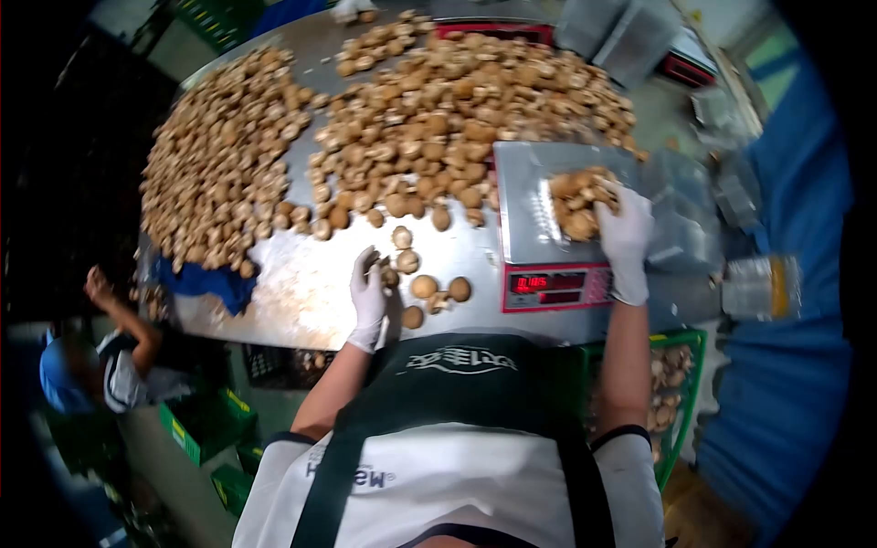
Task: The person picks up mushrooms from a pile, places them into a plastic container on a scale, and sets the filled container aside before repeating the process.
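- Here, the right hand [628,224], in a white glove, is over the right side of the mushrooms [577,205] on the scale [523,215]. Fingertips touch the pieces nearest; whether they are closed on one cannot be told.
- Sample position: mushrooms grouped on the scale's metal plate, in what appears to be a clear tray, its edges indistinct.
- Scale display [548,285]: lit, red digits, too blurred to read with certainty.
- Left hand [367,297], also gloved: fingers curled beside small mushrooms [388,274] on the metal table [306,274], left of the scale. Grip partly hidden; cannot tell whether a piece is grasped.
- Loose mushrooms [424,287] lie just right of the left hand, near the table's front edge.
- Large pile [457,100] spreads beyond the hands; second pile [215,164] at far left, above a blue cloth [215,285].
- Clear containers [681,215] stand right of the right hand.
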`<act>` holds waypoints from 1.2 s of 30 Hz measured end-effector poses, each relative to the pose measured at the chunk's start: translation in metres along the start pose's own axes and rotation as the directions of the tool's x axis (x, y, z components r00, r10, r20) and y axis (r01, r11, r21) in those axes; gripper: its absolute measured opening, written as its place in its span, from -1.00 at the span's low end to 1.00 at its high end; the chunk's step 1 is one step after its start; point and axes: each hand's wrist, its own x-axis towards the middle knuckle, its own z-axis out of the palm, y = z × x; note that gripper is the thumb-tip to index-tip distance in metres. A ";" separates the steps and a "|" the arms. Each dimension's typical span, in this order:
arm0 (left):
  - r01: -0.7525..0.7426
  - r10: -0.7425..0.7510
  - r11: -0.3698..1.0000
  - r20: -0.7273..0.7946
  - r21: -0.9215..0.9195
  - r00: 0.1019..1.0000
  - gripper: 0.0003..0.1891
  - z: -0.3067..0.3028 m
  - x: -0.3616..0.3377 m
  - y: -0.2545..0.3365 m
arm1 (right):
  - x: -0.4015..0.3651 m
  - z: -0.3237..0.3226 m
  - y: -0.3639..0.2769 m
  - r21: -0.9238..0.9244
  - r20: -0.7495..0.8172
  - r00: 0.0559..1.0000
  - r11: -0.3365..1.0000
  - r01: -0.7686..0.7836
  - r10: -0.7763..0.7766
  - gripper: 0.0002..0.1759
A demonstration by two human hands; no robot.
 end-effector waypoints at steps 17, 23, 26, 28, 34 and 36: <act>0.203 -0.288 0.939 0.310 0.279 0.906 -0.69 0.017 0.030 -0.007 | -0.050 -0.010 -0.076 0.687 0.063 0.992 0.716 -0.123 0.110 -0.46; 0.193 -0.237 0.970 0.406 0.148 0.882 -0.73 0.017 0.043 0.000 | -0.071 -0.003 -0.098 0.669 0.159 0.987 0.733 -0.122 0.020 -0.51; 0.233 -0.200 0.972 0.393 -0.037 0.898 -0.78 0.022 0.053 0.011 | -0.079 0.000 -0.098 0.691 0.194 0.980 0.702 -0.170 0.045 -0.51; 0.236 -0.192 0.969 0.376 -0.075 0.907 -0.78 0.025 0.062 0.020 | -0.083 0.004 -0.097 0.706 0.217 0.975 0.681 -0.195 0.054 -0.51; 0.306 -0.188 0.910 0.381 -0.278 0.905 -0.69 0.040 0.082 0.034 | -0.089 0.004 -0.104 0.706 0.233 0.972 0.683 -0.187 0.024 -0.50; 0.327 -0.202 0.896 0.381 -0.300 0.902 -0.67 0.043 0.086 0.033 | -0.091 0.005 -0.106 0.705 0.239 0.971 0.685 -0.187 0.019 -0.50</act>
